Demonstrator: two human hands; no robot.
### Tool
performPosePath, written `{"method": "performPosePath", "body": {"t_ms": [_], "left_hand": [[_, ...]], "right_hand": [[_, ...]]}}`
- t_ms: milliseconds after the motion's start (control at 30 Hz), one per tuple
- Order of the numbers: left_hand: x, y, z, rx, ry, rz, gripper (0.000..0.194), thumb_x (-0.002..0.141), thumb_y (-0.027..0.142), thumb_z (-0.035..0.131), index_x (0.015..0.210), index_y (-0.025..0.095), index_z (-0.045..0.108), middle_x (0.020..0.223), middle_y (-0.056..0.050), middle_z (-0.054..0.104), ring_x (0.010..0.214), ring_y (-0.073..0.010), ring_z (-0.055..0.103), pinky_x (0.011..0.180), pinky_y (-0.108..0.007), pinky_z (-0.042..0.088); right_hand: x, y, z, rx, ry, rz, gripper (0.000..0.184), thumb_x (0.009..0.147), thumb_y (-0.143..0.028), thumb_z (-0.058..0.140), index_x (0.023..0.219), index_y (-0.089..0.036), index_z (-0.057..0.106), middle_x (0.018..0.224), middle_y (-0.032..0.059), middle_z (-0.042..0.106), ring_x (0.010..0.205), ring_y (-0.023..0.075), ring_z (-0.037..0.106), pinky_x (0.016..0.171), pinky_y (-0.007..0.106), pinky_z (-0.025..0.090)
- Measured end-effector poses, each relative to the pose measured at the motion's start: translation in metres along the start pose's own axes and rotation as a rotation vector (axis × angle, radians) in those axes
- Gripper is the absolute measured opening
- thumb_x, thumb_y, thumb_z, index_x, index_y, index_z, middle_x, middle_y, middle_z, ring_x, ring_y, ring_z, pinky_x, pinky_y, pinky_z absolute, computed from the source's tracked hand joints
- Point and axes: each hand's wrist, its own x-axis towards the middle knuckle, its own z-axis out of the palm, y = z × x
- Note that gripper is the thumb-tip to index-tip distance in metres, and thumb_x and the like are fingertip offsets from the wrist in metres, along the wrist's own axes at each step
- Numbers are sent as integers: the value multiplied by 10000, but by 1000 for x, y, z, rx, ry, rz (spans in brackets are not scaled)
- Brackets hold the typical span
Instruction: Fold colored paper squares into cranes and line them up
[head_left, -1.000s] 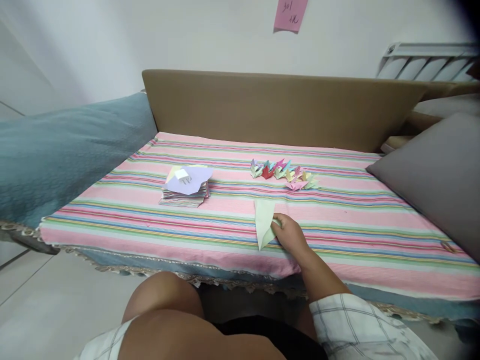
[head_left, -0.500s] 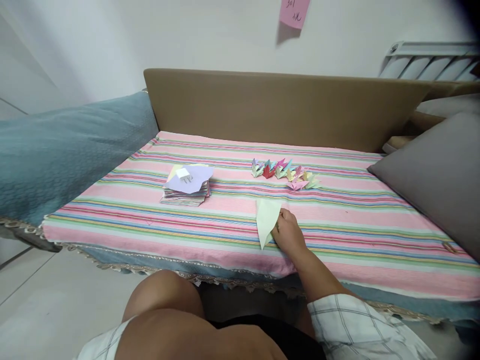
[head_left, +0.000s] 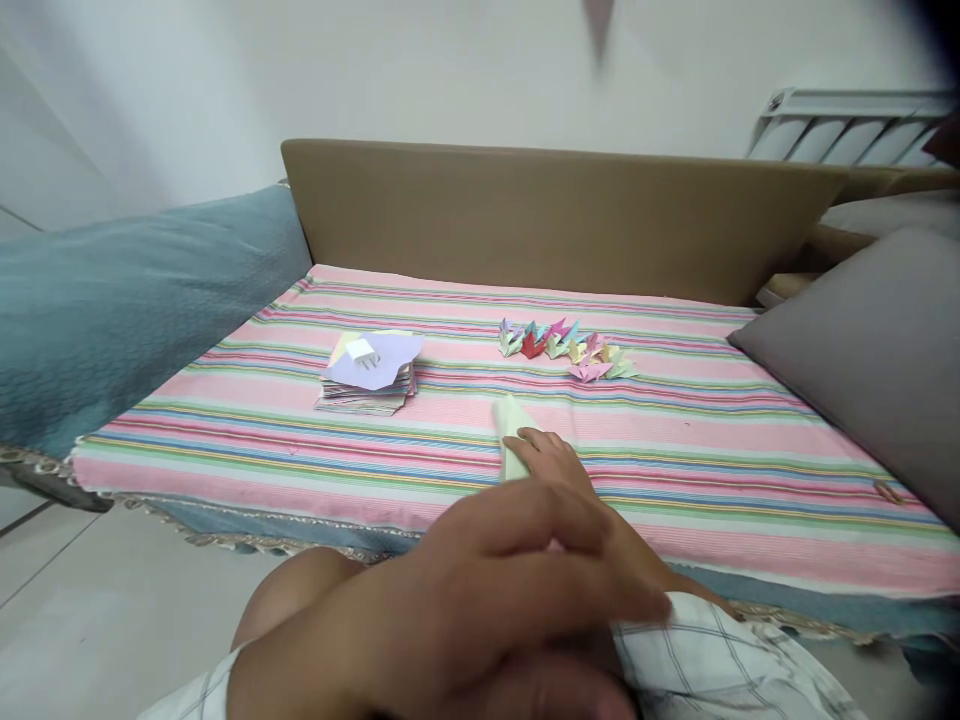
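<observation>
A pale green sheet of paper (head_left: 511, 420) lies near the front of the striped cloth, showing as a narrow folded strip. My right hand (head_left: 551, 462) has its fingers bent over the sheet and grips its right part; the thumb is out of sight. Large and blurred in the foreground is my left hand (head_left: 480, 580), holding nothing I can see, its fingers curved and apart. It is nearer the camera than the paper and covers part of my right forearm. Beyond the sheet, several small folded paper cranes (head_left: 559, 345) in mixed colours sit close together.
To the left stands a stack of paper (head_left: 367, 395) with a purple sheet (head_left: 390, 365) and a white plug adapter (head_left: 361, 352) on top. The striped cloth (head_left: 712, 430) covers the seat. A brown backboard (head_left: 555, 215), blue armrest (head_left: 150, 290) and grey cushion (head_left: 870, 340) border it.
My left hand has risen into the foreground from below, over my legs. My right hand has shifted slightly left over the paper, which now shows narrower. The view has shifted slightly.
</observation>
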Motion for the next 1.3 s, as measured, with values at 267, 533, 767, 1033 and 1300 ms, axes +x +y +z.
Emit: {"method": "performPosePath", "body": {"t_ms": [267, 533, 767, 1033, 1300], "left_hand": [[3, -96, 27, 481, -235, -419, 601, 731, 427, 663, 1257, 194, 487, 1048, -115, 558, 1146, -298, 449, 1037, -528, 257], [-25, -134, 22, 524, -346, -541, 782, 594, 489, 751, 1278, 236, 470, 1035, -85, 498, 947, -250, 499, 839, -354, 411], [-27, -143, 25, 526, -289, -552, 871, 543, 531, 762, 1300, 253, 432, 1084, -85, 464, 989, -260, 479, 857, -352, 396], [-25, -148, 22, 536, -302, -588, 878, 505, 599, 750, 1260, 239, 482, 1050, -81, 457, 988, -266, 463, 850, -349, 401], [-25, -154, 12, 528, -254, -639, 706, 538, 514, 775, 1157, 243, 573, 1032, -72, 460, 961, -248, 481, 833, -338, 414]], "right_hand": [[0, 2, 4, -26, -21, -4, 392, 876, -221, 476, 1246, -339, 525, 1309, 42, 500, 1094, 243, 443, 880, 359, 358], [-3, 24, -5, 122, -1, -34, 425, 802, -60, 423, 1143, -226, 616, 1215, 57, 573, 1089, 199, 473, 930, 336, 381], [-13, 37, -15, 285, -31, -15, 431, 735, -140, 505, 1154, -178, 602, 1236, 93, 546, 1145, 225, 461, 988, 381, 370], [-18, 42, -13, 363, -41, -36, 516, 695, -205, 565, 1210, -179, 560, 1291, 115, 493, 1200, 259, 416, 1025, 425, 343], [-19, 45, -9, 359, 17, -64, 493, 707, -209, 566, 1199, -176, 564, 1258, 105, 533, 1176, 251, 443, 1017, 427, 359]]}}
